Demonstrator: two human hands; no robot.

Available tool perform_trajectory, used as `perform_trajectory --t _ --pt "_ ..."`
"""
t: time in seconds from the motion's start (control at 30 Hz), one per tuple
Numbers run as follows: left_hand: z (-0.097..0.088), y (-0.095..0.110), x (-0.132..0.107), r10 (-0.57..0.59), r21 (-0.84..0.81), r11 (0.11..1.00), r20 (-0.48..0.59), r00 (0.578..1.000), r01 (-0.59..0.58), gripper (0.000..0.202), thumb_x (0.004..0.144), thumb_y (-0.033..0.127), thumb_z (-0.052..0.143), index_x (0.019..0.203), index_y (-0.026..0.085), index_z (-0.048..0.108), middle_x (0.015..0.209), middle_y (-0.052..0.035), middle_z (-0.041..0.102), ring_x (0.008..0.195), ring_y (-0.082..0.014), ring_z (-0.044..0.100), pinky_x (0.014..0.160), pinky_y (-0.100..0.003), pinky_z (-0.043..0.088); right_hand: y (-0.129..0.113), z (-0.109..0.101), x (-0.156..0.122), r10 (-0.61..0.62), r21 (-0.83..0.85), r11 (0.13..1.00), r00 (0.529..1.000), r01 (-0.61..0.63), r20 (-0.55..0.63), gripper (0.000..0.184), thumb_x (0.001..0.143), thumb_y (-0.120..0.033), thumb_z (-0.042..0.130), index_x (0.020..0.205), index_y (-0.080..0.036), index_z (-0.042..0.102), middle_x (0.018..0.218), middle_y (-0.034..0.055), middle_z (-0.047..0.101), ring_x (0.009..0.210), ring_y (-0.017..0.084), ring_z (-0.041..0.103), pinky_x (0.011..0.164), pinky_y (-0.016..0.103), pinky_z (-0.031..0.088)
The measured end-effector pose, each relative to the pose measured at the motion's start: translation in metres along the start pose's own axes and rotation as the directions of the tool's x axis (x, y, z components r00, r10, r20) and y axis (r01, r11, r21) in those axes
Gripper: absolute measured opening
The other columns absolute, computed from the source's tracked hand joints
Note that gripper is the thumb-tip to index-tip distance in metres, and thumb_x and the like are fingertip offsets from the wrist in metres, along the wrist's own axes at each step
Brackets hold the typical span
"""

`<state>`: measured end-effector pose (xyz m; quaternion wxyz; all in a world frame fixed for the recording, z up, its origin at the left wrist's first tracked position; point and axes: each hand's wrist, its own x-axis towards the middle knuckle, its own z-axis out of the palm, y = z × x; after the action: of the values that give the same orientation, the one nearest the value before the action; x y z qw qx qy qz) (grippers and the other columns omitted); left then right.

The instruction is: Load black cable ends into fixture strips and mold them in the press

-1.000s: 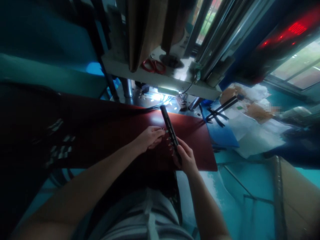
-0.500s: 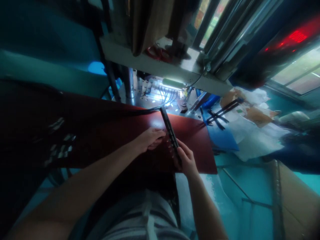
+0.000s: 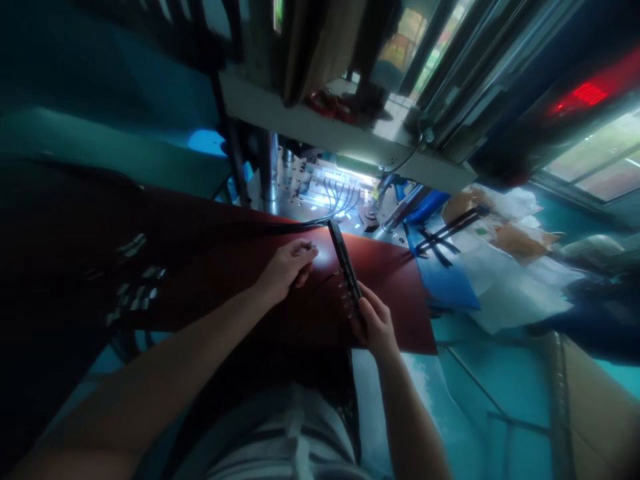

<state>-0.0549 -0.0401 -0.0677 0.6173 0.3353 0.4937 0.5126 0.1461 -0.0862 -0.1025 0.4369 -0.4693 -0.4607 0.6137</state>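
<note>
A long black strip (image 3: 345, 263) with small pale pieces along its left side lies on a red-brown mat (image 3: 210, 287). My right hand (image 3: 376, 322) is closed round the strip's near end. My left hand (image 3: 287, 267) hovers just left of the strip's middle, with its fingers pinched together on a tiny pale piece that I cannot make out clearly.
A lit machine bed with wires (image 3: 330, 190) stands behind the mat under a pale shelf (image 3: 345, 137). Several small pale pieces (image 3: 133, 287) lie at the mat's left. More black strips (image 3: 445, 233) rest on a blue sheet at the right, beside crumpled plastic bags.
My left hand has drawn back leftward from the strip and pinched its fingers. The view has shifted a little; my right hand has kept its grip on the strip.
</note>
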Motion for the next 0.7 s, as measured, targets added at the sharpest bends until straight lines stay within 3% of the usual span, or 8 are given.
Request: perform_trajectory --t 0.07,0.17,0.23,0.3,0.37,0.5,0.6,0.7 --pt "0.000 0.000 -0.001 -0.017 -0.029 0.999 0.022 1.000 0.018 0.024 0.070 0.035 0.062 0.081 0.016 0.051 0.054 0.0065 0.043 0.036 -0.0032 0.031 0.032 -0.015 0.015 -0.001 -0.001 0.001 0.012 0.002 1.000 1.000 -0.012 0.009 0.052 0.079 -0.047 0.061 0.124 -0.022 0.055 0.064 -0.0015 0.060 0.034 0.003 0.037 0.028 0.014 0.028" --pt "0.005 -0.003 -0.003 -0.023 -0.048 0.999 0.076 0.997 0.027 0.020 0.073 0.033 0.057 0.078 0.014 0.053 0.056 0.0057 0.042 0.038 -0.0025 0.030 0.035 -0.016 0.016 -0.002 -0.001 0.001 0.034 -0.007 0.999 0.999 -0.034 0.024 0.054 0.078 -0.047 0.062 0.124 -0.022 0.055 0.059 -0.0027 0.057 0.033 0.003 0.037 0.028 0.014 0.028" --pt "0.008 -0.006 -0.005 0.010 0.037 0.999 0.058 0.998 -0.012 0.017 0.074 0.032 0.055 0.076 0.015 0.052 0.054 0.0058 0.041 0.038 -0.0034 0.030 0.037 -0.017 0.018 -0.003 -0.001 0.001 0.042 -0.013 0.999 0.999 -0.042 0.026 0.054 0.077 -0.047 0.062 0.124 -0.021 0.055 0.055 -0.0038 0.055 0.033 0.003 0.036 0.028 0.014 0.027" --pt "0.010 -0.009 -0.005 0.124 0.221 0.967 0.026 0.992 -0.127 0.016 0.076 0.031 0.053 0.072 0.016 0.052 0.053 0.0049 0.043 0.041 -0.0055 0.036 0.040 -0.018 0.024 -0.004 -0.001 0.000 0.046 -0.016 0.999 0.999 -0.045 0.026 0.052 0.078 -0.046 0.062 0.123 -0.021 0.056 0.052 -0.0045 0.053 0.033 0.003 0.035 0.029 0.014 0.027" --pt "0.009 -0.012 -0.005 0.284 0.400 0.877 0.017 0.959 -0.267 0.013 0.078 0.029 0.052 0.076 0.016 0.054 0.058 0.0027 0.051 0.050 -0.0088 0.046 0.049 -0.020 0.034 -0.003 -0.001 0.000 0.047 -0.018 0.999 0.999 -0.047 0.023 0.050 0.079 -0.045 0.061 0.123 -0.022 0.056 0.052 -0.0048 0.052 0.032 0.003 0.035 0.029 0.013 0.026" --pt "0.007 -0.016 -0.006 0.437 0.533 0.750 0.046 0.898 -0.393 0.016 0.077 0.030 0.056 0.089 0.019 0.053 0.077 -0.0010 0.062 0.071 -0.0142 0.059 0.066 -0.025 0.042 -0.002 -0.001 -0.001 0.045 -0.013 0.999 0.999 -0.045 0.008 0.048 0.079 -0.044 0.061 0.122 -0.023 0.057 0.055 -0.0039 0.055 0.033 0.003 0.036 0.030 0.014 0.026" --pt "0.007 -0.014 -0.006 0.372 0.492 0.797 0.057 0.926 -0.350 0.015 0.076 0.033 0.057 0.076 0.018 0.054 0.071 -0.0009 0.061 0.066 -0.0131 0.057 0.062 -0.023 0.041 -0.001 -0.001 0.000 0.047 -0.004 0.999 0.999 -0.047 0.016 0.047 0.079 -0.044 0.061 0.121 -0.023 0.058 0.057 -0.0031 0.057 0.033 0.003 0.037 0.030 0.014 0.026" --pt "0.010 -0.010 -0.004 0.084 0.285 0.954 0.030 0.996 -0.089 0.021 0.071 0.034 0.061 0.066 0.016 0.052 0.052 0.0034 0.050 0.044 -0.0078 0.043 0.042 -0.019 0.028 -0.001 -0.002 0.000 0.044 -0.002 0.999 0.998 -0.044 0.033 0.047 0.079 -0.044 0.061 0.121 -0.023 0.057 0.058 -0.0026 0.058 0.032 0.003 0.037 0.030 0.014 0.025"
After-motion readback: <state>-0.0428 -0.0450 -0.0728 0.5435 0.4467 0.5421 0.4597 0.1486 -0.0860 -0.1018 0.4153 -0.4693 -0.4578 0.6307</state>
